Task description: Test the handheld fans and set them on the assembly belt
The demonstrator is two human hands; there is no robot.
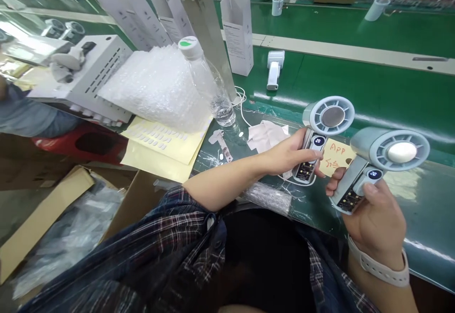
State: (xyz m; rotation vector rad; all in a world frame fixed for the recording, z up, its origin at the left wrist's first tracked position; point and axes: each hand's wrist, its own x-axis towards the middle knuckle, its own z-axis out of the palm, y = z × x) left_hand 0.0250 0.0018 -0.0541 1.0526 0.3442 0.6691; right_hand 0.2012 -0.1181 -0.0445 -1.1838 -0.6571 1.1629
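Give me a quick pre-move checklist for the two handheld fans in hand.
1. Left hand grips the left fan by its handle: ok.
2. Right hand grips the right fan by its handle: ok.
3. Both round displays lit, each reading 20: ok.
4. The two fans apart, not touching: ok.
5. Blades spinning: cannot tell.
6. Bench ahead free: not ok; a yellow note lies between the fans, a water bottle and a white cloth stand close on the left.
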